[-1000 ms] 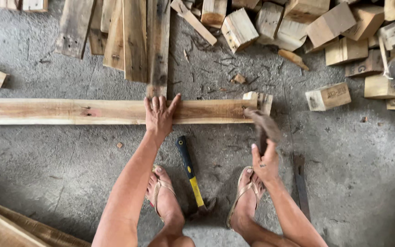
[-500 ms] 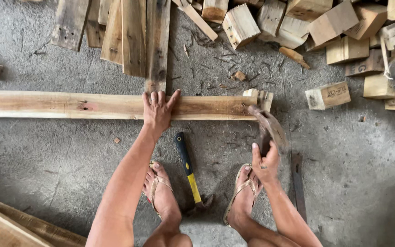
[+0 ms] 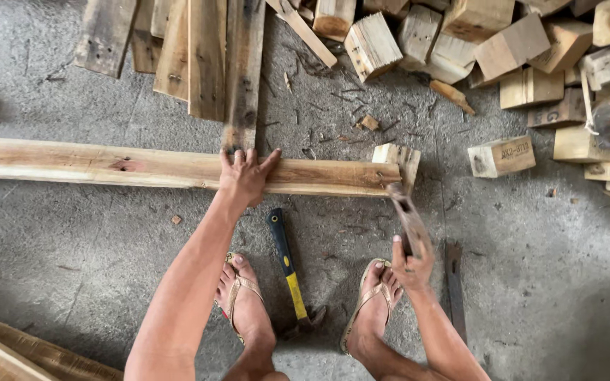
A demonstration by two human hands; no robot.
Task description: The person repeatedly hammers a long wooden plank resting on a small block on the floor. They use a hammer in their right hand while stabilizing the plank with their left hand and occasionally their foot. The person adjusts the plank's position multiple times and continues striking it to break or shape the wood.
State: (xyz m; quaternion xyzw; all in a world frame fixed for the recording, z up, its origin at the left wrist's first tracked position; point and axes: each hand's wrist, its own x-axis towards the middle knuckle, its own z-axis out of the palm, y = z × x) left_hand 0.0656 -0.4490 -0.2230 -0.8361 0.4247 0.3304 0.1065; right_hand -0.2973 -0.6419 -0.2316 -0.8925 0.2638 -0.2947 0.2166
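Note:
A long pale wooden plank [image 3: 93, 164] lies across the concrete floor, with a small wood block [image 3: 397, 156] fixed at its right end. My left hand [image 3: 245, 176] presses flat on the plank, fingers spread. My right hand [image 3: 411, 264] grips the handle of a hammer [image 3: 407, 219], whose blurred head is near the plank's right end. A second hammer with a black and yellow handle [image 3: 287, 264] lies on the floor between my feet in flip-flops.
Weathered boards [image 3: 206, 56] lie at the top left. A heap of cut wood blocks [image 3: 531, 63] fills the top right. A dark flat metal bar [image 3: 455, 282] rests by my right foot. More planks [image 3: 8, 353] sit at the bottom left corner.
The hammer in my right hand has swung a little and stays blurred near the plank's end. My left hand remains pressed on the plank.

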